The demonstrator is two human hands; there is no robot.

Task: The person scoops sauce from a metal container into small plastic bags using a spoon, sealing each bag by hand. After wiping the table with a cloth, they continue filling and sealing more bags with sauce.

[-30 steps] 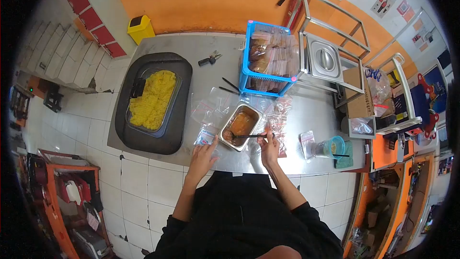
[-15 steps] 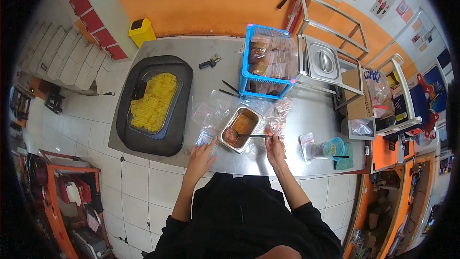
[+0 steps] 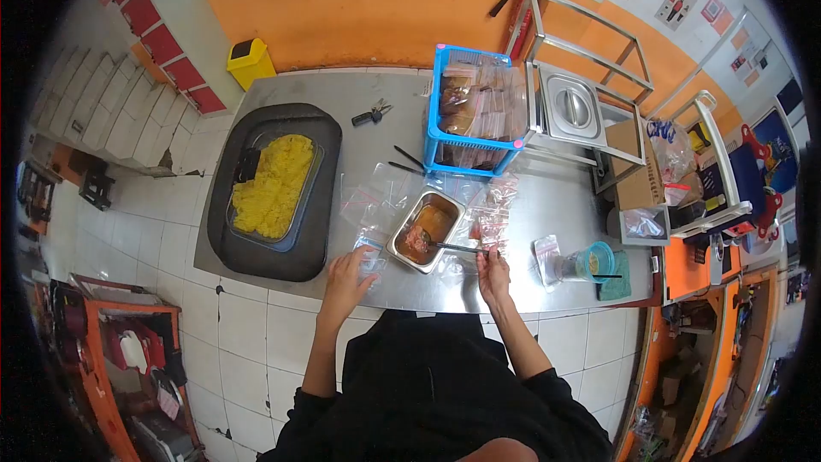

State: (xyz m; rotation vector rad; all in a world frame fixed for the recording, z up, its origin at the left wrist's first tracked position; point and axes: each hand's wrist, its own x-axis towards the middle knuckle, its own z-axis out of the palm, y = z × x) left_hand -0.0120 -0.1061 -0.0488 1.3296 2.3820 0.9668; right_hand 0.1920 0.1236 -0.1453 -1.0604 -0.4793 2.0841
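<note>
A steel food pan (image 3: 401, 255) holds brown sauce (image 3: 437, 221) and some reddish, chunky food (image 3: 415, 239) near its front left corner. My right hand (image 3: 493, 278) grips the dark handle of a spoon (image 3: 460, 247), whose head is down in that food and partly covered by it. To the left of the pan, my left hand (image 3: 346, 281) is open at the front of the table, fingers stretched out beside a small blue-and-white printed packet (image 3: 369, 254). Clear zip bags (image 3: 366, 204) lie flat behind the packet, and more bags (image 3: 494, 210) are spread right of the pan.
A black tray (image 3: 224, 244) with yellow food (image 3: 272, 188) takes up the table's left side. Behind the pan stands a blue basket (image 3: 434, 103) of filled bags, with black tongs (image 3: 409, 157) beside it. A turquoise cup (image 3: 601, 260) and green cloth (image 3: 614, 281) lie at right.
My left hand has drawn back slightly and left, away from the pan's corner. The spoon's head has dipped and shifted right in the pan; the food it carried now sits spread in the sauce.
</note>
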